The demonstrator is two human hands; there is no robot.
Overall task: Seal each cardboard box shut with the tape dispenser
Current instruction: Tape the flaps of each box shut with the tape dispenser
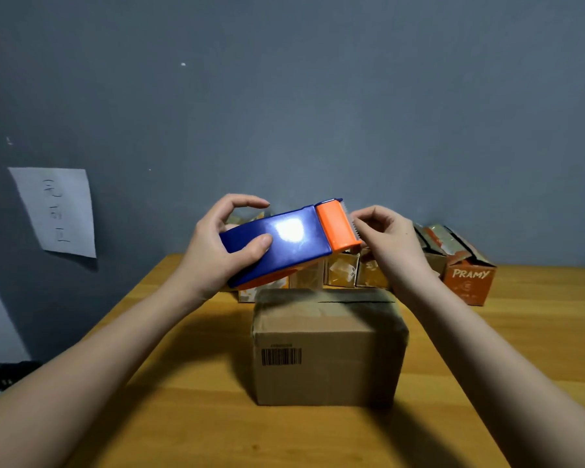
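Observation:
A blue tape dispenser (284, 238) with an orange head is held in the air above a plain cardboard box (325, 346) that stands on the wooden table (487, 366). My left hand (223, 244) grips the dispenser's blue body, thumb on its side. At the toothed cutter edge of the orange head, my right hand (382, 234) pinches with curled fingers; the tape end itself is too thin to make out. The box's top flaps lie closed, with a dark seam near its far edge and a barcode label on its front.
Behind the box, a row of small boxes (341, 271) stands along the table's back edge, ending in an orange box marked PRAMY (470, 282) at the right. A grey wall rises behind, with a paper sheet (56, 211) stuck at the left.

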